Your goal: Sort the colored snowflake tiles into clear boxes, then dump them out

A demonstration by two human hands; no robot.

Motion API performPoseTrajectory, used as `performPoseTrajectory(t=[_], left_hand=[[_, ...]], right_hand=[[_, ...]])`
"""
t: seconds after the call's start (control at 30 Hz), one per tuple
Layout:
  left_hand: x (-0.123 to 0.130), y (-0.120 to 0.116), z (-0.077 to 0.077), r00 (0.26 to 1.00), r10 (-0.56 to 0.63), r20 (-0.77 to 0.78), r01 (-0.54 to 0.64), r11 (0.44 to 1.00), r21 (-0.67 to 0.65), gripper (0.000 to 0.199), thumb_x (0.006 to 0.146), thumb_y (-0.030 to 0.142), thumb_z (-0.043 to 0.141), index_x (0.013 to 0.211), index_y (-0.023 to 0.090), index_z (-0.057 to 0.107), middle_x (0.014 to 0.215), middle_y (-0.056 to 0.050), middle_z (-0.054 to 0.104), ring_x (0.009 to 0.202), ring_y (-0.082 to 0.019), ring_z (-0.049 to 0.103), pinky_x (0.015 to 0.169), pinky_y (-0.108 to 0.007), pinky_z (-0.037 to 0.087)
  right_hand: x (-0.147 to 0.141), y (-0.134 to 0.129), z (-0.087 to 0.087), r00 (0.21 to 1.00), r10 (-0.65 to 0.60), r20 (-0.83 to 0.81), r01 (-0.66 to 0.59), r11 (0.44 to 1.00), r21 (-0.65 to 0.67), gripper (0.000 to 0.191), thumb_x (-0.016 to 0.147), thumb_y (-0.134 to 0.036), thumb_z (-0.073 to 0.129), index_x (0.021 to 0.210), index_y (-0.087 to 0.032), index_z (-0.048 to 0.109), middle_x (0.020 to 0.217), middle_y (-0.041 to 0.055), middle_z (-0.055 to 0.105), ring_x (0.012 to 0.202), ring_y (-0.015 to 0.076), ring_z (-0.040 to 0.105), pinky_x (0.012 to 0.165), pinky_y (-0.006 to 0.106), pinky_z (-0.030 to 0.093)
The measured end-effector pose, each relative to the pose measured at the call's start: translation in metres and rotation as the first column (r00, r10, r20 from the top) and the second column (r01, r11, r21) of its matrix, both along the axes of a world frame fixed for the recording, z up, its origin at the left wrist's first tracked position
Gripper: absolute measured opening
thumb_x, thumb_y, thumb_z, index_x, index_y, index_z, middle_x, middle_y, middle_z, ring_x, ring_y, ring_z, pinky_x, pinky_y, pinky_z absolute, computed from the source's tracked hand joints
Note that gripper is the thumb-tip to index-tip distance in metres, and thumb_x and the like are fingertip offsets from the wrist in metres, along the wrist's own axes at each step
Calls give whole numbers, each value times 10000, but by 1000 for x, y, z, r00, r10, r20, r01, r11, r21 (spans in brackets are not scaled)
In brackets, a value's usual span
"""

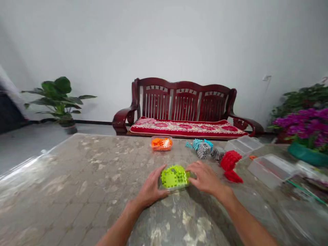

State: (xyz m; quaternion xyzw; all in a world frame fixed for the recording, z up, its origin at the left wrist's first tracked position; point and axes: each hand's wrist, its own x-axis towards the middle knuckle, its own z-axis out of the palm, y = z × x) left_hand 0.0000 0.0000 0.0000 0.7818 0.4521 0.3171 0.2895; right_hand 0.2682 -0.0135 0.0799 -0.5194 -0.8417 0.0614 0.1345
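Note:
A clear plastic box (176, 188) filled with lime-green interlocking plastic pieces (171, 178) sits on the table before me. My left hand (151, 188) wraps round its left side, the thumb along the near edge. At the right end, my right hand (204, 176) grips the box with fingers over the far corner and thumb by the near side. The finger ends partly cover the right rim. Farther back stands another clear box with orange pieces (161, 144) in it.
Blue pieces (197, 143), grey pieces (204, 150) and linked red pieces (230, 161) lie to the right. Beyond them are clear empty boxes (270, 169) and a teal flowerpot (307, 153). A patterned cover (84, 191) lies over the table; a wooden bench (184, 102) stands behind.

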Motion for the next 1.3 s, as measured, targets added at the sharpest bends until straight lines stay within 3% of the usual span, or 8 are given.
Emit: performPoseTrajectory(t=[0.23,0.33,0.5,0.67,0.83,1.0,1.13,1.3], left_hand=[[0,0,-5,1000,-11,24,10,999,52,939,652,222,795,1491,222,374,1517,-108,445,1396,-321,422,1185,-485,340],[1,0,-7,1000,11,10,-12,996,92,935,653,224,808,1487,219,385,1556,-138,373,1432,-335,375,1177,-497,350],[1,-4,-5,995,23,-100,5,962,272,876,667,317,841,1447,224,453,1603,-172,262,1454,-383,314,1152,-553,353],[5,-7,2,958,-41,-282,161,895,416,775,733,410,790,1429,277,475,1502,-96,481,1449,-368,315,1180,-603,261],[8,-9,13,935,-12,-356,171,891,421,666,782,376,728,1403,286,501,1432,-54,565,1417,-342,378,1192,-608,212],[10,-12,17,947,7,-322,139,893,429,566,843,407,668,1379,296,522,1413,-31,586,1411,-325,390,1201,-586,196],[10,-12,17,948,9,-317,139,888,439,554,848,411,663,1373,296,526,1407,-28,591,1407,-319,396,1202,-580,201],[10,-12,17,945,14,-327,142,882,450,566,839,407,670,1374,293,527,1401,-37,594,1412,-314,393,1207,-570,204]], right_hand=[[-6,0,-4,997,-50,-57,52,998,37,259,862,-209,605,1090,-215,729,1106,46,727,1046,234,585,967,366,405],[-12,3,-6,995,-35,-89,41,997,66,248,892,-206,570,1078,-225,733,1103,39,730,1038,216,590,956,348,402],[-27,9,-9,994,-82,-75,90,990,112,205,901,-259,577,1027,-255,739,1066,28,738,1009,219,598,902,337,399],[-38,10,-9,988,-132,77,119,980,160,154,896,-291,585,901,-258,736,953,38,749,937,238,609,820,348,386],[-42,7,-13,975,-168,144,129,960,248,178,918,-227,559,857,-244,725,891,49,749,906,242,610,790,358,391],[-34,9,-23,985,-171,15,150,902,405,196,953,-215,541,998,-246,729,957,47,760,881,226,623,792,358,419],[-28,10,-33,992,-58,-109,105,858,503,246,972,-189,504,1092,-219,718,1053,55,758,926,206,654,837,341,455],[-26,6,-39,985,-5,-172,74,915,396,241,933,-188,553,1067,-258,741,1125,35,746,1001,217,671,881,362,486]])
